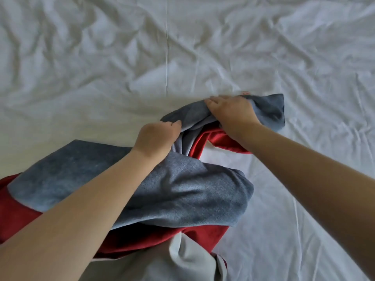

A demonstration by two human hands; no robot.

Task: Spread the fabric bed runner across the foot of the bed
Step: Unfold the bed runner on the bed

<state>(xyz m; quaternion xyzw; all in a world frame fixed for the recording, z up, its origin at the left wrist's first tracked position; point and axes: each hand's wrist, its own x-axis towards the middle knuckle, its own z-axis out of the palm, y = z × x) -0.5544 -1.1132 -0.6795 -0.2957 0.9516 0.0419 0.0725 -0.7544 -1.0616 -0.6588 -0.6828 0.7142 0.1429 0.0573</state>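
The bed runner [182, 189] is a blue-grey fabric with red and white parts, lying bunched and twisted on the white bed sheet [142, 57]. One end trails off to the lower left, another bunch sits at centre right. My left hand [156, 138] pinches a fold of the blue-grey fabric near the middle. My right hand [231, 110] grips the far bunched end of the runner from above, fingers curled into the cloth. A white patch of the runner shows between the red folds below my right wrist.
The wrinkled white sheet covers the whole bed, with a straight seam [166, 47] running away from me up the middle. A grey-white fold of cloth [182, 256] lies at the bottom centre, near my body.
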